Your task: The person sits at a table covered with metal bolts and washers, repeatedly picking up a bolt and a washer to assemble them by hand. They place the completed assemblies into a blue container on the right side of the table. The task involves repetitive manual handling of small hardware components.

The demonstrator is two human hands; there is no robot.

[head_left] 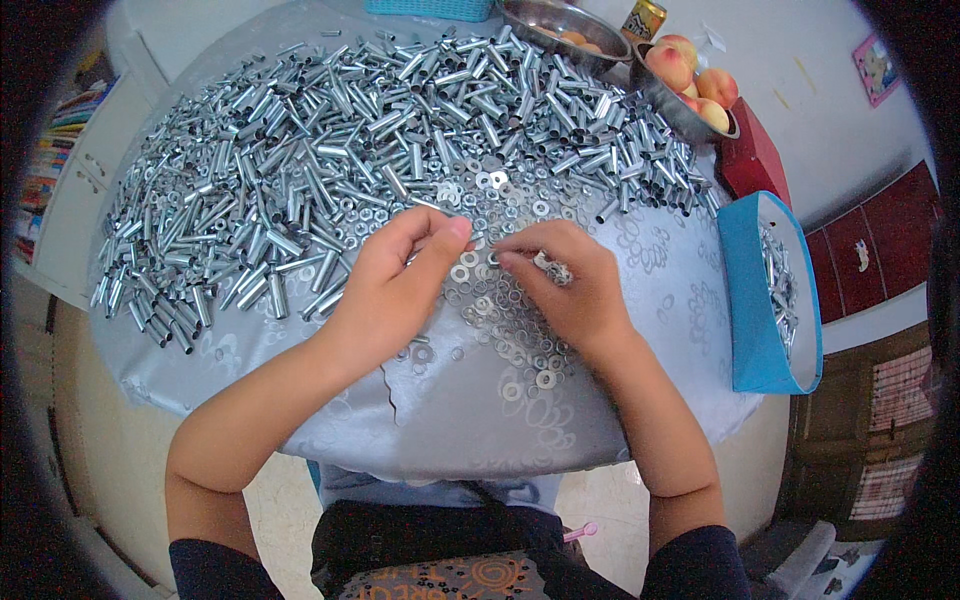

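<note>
My left hand [400, 270] is closed, thumb against forefinger. A small shiny metal piece [478, 241] sticks out from its fingertips, most of it hidden by the fingers. Just to the right, my right hand [575, 280] pinches a small metal ring [493, 258], which looks like a washer. Several more small metal pieces [553, 268] show in the curl of its fingers. Both hands hover over loose flat washers and thin rings [510, 345] strewn on the table. Beyond them lies a wide heap of silvery metal tubes [330, 150], with nuts among its near edge.
A patterned silvery cloth covers the table [680, 330]. At the right edge stands a blue bin [745, 300] with metal parts inside. Toward the back right are a bowl of peaches [685, 115], a metal bowl [590, 58], a can [643, 20] and a red box [752, 155].
</note>
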